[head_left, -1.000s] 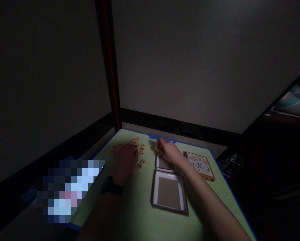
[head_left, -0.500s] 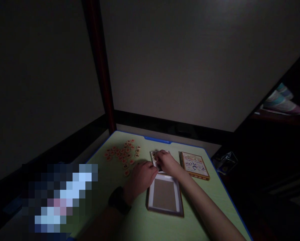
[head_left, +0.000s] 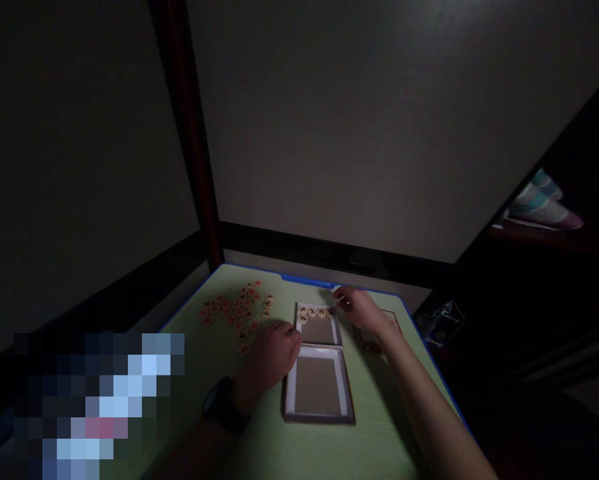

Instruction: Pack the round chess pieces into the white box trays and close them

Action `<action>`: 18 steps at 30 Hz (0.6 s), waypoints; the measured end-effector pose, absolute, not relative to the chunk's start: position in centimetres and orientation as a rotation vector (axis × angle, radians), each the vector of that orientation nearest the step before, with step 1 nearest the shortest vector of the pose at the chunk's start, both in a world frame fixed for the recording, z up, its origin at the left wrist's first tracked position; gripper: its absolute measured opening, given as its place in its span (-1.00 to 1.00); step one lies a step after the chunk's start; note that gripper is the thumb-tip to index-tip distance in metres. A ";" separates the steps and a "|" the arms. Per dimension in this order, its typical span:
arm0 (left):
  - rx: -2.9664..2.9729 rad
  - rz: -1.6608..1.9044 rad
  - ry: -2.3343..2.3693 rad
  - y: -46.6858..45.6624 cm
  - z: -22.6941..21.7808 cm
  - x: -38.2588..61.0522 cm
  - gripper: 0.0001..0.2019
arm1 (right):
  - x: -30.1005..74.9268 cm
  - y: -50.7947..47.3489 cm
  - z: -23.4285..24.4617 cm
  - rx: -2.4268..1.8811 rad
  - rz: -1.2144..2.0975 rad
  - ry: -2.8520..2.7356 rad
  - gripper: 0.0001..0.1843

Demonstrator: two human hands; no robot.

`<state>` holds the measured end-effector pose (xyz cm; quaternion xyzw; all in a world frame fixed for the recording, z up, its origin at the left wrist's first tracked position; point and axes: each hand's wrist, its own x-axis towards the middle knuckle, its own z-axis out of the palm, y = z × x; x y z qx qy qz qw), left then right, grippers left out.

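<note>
Cream discs [head_left: 312, 311] in the tray [head_left: 315, 331] lie between left hand [head_left: 272, 351] and right hand [head_left: 362, 310], grips unclear

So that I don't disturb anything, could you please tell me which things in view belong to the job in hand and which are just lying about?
Apparently in use:
loose round pieces, left
far tray, holding five pieces, between left hand and right hand
near tray

Apparently lying about:
partly hidden box, right
shiny item beyond it
multicoloured item, far right
</note>
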<state>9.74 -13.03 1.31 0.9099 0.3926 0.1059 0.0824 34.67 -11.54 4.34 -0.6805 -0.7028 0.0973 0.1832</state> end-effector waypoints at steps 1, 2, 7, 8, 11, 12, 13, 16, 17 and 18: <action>2.711 0.325 1.175 -13.1 1.3 9.7 -0.71 | 34.8 -11.6 4.4 -1.934 0.271 -1.990 -0.55; 2.703 0.338 1.181 -13.1 1.3 9.7 -0.71 | 34.9 -11.6 4.4 -1.942 0.266 -2.001 -0.54; 2.709 0.358 1.177 -13.4 1.1 9.6 -0.71 | 34.7 -11.6 4.0 -1.917 0.237 -2.089 -0.55; 2.707 0.337 1.165 -13.4 1.1 9.6 -0.72 | 34.6 -11.6 3.9 -1.913 0.241 -2.104 -0.55; 2.687 0.269 1.128 -13.4 1.1 9.6 -0.77 | 34.5 -11.5 3.4 -1.896 0.266 -2.141 -0.57; 2.686 0.259 1.119 -13.4 1.2 9.7 -0.76 | 34.5 -11.5 3.2 -1.887 0.273 -2.147 -0.59; 2.684 0.251 1.116 -13.5 1.3 9.7 -0.75 | 34.5 -11.4 3.1 -1.875 0.280 -2.152 -0.61; 2.642 0.230 1.140 -13.6 1.6 10.0 -0.74 | 34.6 -11.4 2.9 -1.869 0.295 -2.161 -0.62; 2.612 0.223 1.153 -13.7 1.7 10.1 -0.75 | 34.6 -11.4 2.9 -1.879 0.293 -2.164 -0.63; 2.582 0.216 1.166 -13.7 1.8 10.1 -0.75 | 34.6 -11.4 3.0 -1.890 0.291 -2.169 -0.63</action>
